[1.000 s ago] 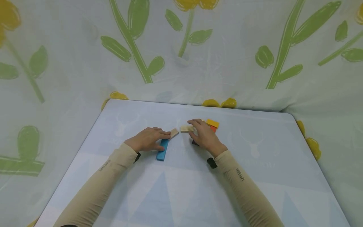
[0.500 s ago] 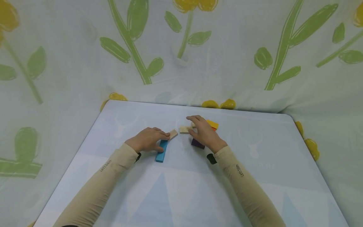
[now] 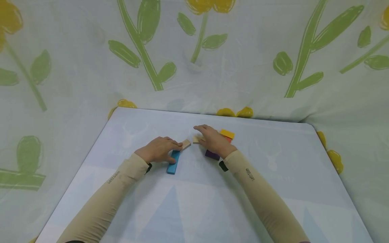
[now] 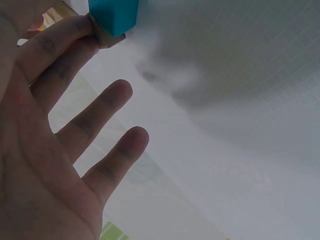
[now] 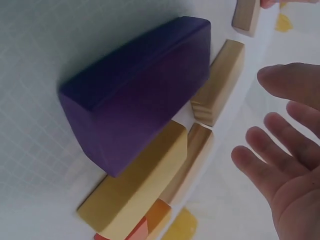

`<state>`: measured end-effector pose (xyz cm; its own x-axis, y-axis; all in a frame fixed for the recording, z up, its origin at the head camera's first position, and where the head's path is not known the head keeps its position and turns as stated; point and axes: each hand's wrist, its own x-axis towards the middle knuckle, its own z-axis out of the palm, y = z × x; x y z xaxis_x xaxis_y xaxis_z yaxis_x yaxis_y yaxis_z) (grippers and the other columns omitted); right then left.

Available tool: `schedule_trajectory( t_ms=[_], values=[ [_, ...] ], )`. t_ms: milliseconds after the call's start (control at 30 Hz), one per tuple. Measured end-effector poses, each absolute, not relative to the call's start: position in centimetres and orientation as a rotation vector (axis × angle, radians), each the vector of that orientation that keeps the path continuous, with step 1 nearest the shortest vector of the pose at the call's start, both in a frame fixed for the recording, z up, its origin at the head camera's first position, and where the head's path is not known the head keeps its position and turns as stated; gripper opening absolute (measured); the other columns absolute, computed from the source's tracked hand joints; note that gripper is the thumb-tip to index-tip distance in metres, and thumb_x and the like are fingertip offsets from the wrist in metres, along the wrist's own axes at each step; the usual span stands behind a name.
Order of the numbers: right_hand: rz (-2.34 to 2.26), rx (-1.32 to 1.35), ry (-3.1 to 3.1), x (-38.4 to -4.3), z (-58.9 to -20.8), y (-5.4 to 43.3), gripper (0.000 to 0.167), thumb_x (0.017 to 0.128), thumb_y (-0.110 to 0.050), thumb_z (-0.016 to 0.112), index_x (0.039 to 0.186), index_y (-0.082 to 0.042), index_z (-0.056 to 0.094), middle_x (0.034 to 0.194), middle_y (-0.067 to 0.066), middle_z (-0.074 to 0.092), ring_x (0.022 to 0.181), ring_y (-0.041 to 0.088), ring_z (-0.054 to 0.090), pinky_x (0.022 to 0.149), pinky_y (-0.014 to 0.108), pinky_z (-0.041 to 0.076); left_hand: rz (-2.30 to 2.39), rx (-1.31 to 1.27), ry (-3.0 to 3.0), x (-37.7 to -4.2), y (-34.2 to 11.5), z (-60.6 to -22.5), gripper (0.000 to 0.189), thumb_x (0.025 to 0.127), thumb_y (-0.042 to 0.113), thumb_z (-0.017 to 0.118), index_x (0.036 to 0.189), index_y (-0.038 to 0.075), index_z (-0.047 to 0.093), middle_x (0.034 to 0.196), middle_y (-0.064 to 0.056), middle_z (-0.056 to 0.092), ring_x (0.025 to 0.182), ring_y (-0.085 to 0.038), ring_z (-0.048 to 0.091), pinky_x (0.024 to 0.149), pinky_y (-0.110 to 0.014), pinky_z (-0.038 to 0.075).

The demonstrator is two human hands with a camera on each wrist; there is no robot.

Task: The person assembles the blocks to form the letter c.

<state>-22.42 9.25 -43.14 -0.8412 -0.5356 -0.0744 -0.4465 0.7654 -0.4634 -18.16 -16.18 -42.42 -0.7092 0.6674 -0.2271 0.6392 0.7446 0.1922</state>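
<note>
My left hand (image 3: 159, 149) rests at a blue block (image 3: 173, 163), its thumb on the block's side. Its index and middle fingertips touch a plain wooden block (image 3: 186, 144) that meets the blue one at an angle. In the left wrist view the ring and little fingers stretch out free. My right hand (image 3: 213, 139) hovers with spread fingers over another plain wooden block (image 3: 196, 139), holding nothing. Beneath it lies a purple block (image 5: 140, 95), with a pale yellow block (image 5: 135, 180) and a further wooden block (image 5: 192, 160) beyond.
An orange-yellow block (image 3: 227, 134) and a red block (image 5: 136, 231) lie just right of the right hand. The pale tabletop (image 3: 194, 209) is printed with triangles. Behind it hangs a white cloth (image 3: 243, 77) with green and yellow flowers.
My right hand has shifted left and a little toward me over the nearer wooden block, covering more of it. The left hand and the blocks hold their places.
</note>
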Motion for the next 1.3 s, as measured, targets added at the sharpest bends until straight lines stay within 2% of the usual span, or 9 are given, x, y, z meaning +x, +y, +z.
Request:
schedule_trajectory(
  t_ms=[200,500,833,1067,1300],
  values=[
    [-0.513,-0.778,2.722,-22.6,-43.7,8.7,0.049,0.104,-0.013,0.058,0.151,-0.013,0.048,0.149,0.012,0.051,0.135,0.027,0.05,0.114,0.043,0.038,0.142,1.024,2.666,-18.0,-16.1,-42.1,0.059,0.088,0.037,0.08,0.139,0.013,0.064,0.146,-0.003,0.056,0.13,-0.033,0.054,0.103,-0.052,0.047],
    [-0.458,-0.893,2.693,-22.5,-43.7,8.3,0.043,0.104,-0.014,0.06,0.145,-0.006,0.055,0.141,0.013,0.058,0.129,0.026,0.056,0.111,0.039,0.042,0.152,1.034,2.673,-17.8,-15.9,-42.2,0.056,0.087,0.036,0.081,0.136,0.013,0.067,0.145,-0.003,0.058,0.129,-0.033,0.056,0.102,-0.051,0.048],
    [-0.407,-0.898,2.702,-22.3,-44.0,8.4,0.04,0.101,-0.01,0.064,0.14,-0.007,0.06,0.134,0.01,0.062,0.123,0.024,0.06,0.108,0.036,0.046,0.115,1.011,2.66,-17.6,-15.5,-42.0,0.057,0.088,0.037,0.081,0.137,0.014,0.066,0.147,-0.002,0.056,0.126,-0.031,0.057,0.103,-0.047,0.048],
    [-0.419,-0.849,2.692,-22.1,-44.0,8.4,0.041,0.101,-0.004,0.062,0.141,-0.008,0.06,0.133,0.009,0.063,0.123,0.024,0.06,0.109,0.037,0.045,0.104,0.992,2.661,-17.5,-15.4,-41.8,0.057,0.088,0.037,0.081,0.138,0.014,0.065,0.147,-0.002,0.055,0.126,-0.03,0.057,0.102,-0.046,0.048],
    [-0.422,-0.907,2.72,-22.4,-44.4,8.5,0.038,0.102,-0.005,0.061,0.14,-0.008,0.061,0.13,0.009,0.064,0.119,0.023,0.061,0.107,0.036,0.047,0.104,0.981,2.672,-17.5,-15.5,-41.7,0.058,0.088,0.037,0.081,0.138,0.014,0.065,0.148,-0.001,0.055,0.126,-0.03,0.057,0.103,-0.046,0.048]
  ],
)
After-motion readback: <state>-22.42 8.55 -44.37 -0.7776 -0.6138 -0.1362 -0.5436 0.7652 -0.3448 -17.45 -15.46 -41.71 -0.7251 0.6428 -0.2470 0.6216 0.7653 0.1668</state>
